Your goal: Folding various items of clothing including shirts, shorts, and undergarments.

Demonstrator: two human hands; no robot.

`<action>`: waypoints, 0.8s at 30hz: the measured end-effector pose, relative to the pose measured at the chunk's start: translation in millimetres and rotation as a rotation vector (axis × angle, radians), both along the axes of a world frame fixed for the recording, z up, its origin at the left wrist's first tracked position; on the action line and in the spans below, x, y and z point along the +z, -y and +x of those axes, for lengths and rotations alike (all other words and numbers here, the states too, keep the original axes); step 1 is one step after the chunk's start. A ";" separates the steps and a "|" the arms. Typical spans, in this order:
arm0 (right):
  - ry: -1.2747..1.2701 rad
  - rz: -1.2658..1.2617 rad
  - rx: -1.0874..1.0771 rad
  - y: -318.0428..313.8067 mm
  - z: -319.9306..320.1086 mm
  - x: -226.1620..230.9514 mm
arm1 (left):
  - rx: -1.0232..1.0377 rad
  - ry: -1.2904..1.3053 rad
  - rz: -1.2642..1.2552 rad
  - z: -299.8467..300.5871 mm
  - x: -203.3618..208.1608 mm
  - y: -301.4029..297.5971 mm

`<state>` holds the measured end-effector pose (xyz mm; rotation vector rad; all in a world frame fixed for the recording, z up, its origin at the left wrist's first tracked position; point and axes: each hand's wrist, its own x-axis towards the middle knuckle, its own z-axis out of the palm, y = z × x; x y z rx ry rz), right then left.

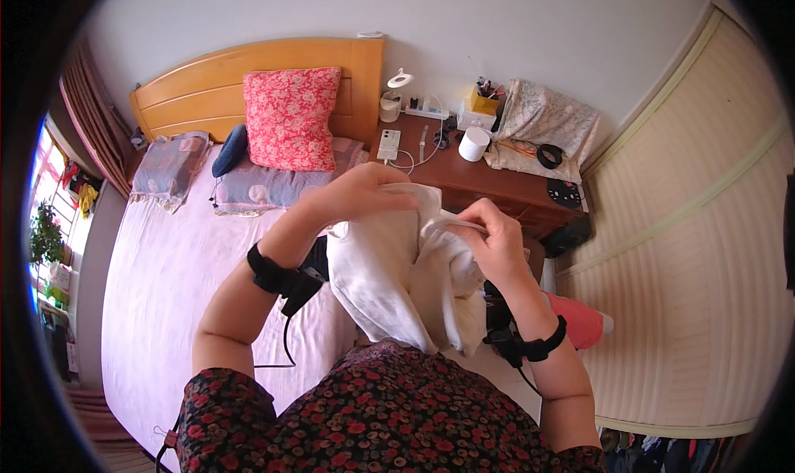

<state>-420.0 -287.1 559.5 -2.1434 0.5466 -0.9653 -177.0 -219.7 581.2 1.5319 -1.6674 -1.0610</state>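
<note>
A white cloth garment (377,262) hangs in front of my body, with its folds falling towards my lap. My left hand (360,198) is closed on its top edge, thumb and fingers bent over the cloth. To the right, my right hand (497,237) pinches another part of the same edge between thumb and fingers. Between the hands the edge sags into an opening. Folds hide the garment's exact kind and its lower ends. Both wrists wear black straps with small devices and cables.
On the left is a bed with a pale pink sheet (174,282), pillows and a red patterned cushion (291,118). Beyond my hands stands a brown desk (451,171) with a phone (388,145), a lamp (400,79) and a white cylinder (474,143). A cream folding curtain (687,282) lines the right.
</note>
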 end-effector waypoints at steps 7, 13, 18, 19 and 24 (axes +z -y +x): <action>-0.108 -0.368 0.109 0.6 11.6 9.9 | -0.063 -0.206 -0.015 -31.3 -33.6 21.1; -0.127 -0.480 0.025 3.3 7.2 -1.4 | -0.236 -0.229 0.078 -31.3 -49.9 28.3; -0.193 -0.558 0.044 5.4 6.5 -15.6 | -0.253 -0.199 0.077 -32.7 -64.5 30.9; -0.195 -0.555 0.044 6.0 6.0 -20.2 | -0.236 -0.150 0.049 -34.6 -64.1 30.2; -0.096 -0.540 0.007 1.3 5.4 -30.3 | -0.267 -0.024 -0.002 -33.8 -60.1 29.0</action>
